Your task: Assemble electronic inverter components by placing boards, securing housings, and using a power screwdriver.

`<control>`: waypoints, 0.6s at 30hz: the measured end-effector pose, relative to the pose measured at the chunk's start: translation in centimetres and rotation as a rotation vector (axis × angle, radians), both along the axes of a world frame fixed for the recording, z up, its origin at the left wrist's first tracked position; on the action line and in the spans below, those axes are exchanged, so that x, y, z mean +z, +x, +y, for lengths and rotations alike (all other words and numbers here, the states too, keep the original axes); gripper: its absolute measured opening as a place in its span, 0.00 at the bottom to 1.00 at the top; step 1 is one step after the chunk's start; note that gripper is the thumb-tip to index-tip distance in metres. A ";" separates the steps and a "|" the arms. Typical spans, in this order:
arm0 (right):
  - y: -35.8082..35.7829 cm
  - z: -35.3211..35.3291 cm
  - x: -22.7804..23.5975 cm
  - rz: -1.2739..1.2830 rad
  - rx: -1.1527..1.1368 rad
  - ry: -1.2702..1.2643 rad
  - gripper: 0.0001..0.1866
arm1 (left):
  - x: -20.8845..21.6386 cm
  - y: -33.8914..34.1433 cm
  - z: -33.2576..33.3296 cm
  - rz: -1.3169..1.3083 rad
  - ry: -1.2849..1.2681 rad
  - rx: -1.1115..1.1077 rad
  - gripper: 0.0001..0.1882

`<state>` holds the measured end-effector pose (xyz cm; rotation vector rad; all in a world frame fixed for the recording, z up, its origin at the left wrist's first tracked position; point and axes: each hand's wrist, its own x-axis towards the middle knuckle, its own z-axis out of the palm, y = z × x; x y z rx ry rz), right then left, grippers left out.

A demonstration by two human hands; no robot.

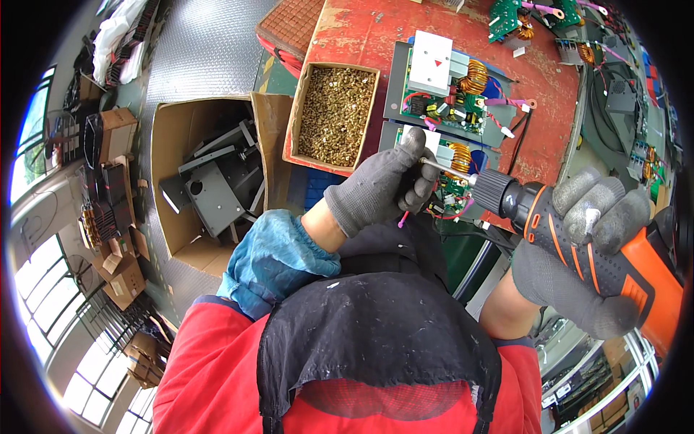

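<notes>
Mid-frame, the left hand (379, 184) hides the tip of the bit (454, 172) from me; far right, the driver (627, 273) is cut off.

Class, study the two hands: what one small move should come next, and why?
Probably ease the left hand slightly back from the bit before any spin: its gloved fingers crowd the bit's tip, hiding whatever sits there, while the right hand holds the orange-and-black power driver.

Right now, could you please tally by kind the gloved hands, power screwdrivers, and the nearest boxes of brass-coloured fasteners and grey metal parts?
Gloved hands: 2 (left hand, right hand)
Power screwdriver: 1
Box of brass-coloured fasteners: 1
Carton of grey metal parts: 1
Total: 5
</notes>
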<state>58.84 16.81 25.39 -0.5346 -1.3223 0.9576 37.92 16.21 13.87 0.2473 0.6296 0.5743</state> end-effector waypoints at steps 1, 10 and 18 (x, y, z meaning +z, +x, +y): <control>0.3 0.1 0.1 -0.014 0.035 -0.012 0.41 | 0.0 0.0 0.1 -0.014 -0.033 0.002 0.28; 1.1 0.3 -0.2 -0.025 0.053 0.061 0.42 | 1.4 0.6 0.4 0.170 -0.019 0.007 0.23; 1.2 0.4 0.6 -0.128 0.166 -0.006 0.38 | 1.2 0.6 0.4 0.233 0.060 -0.013 0.27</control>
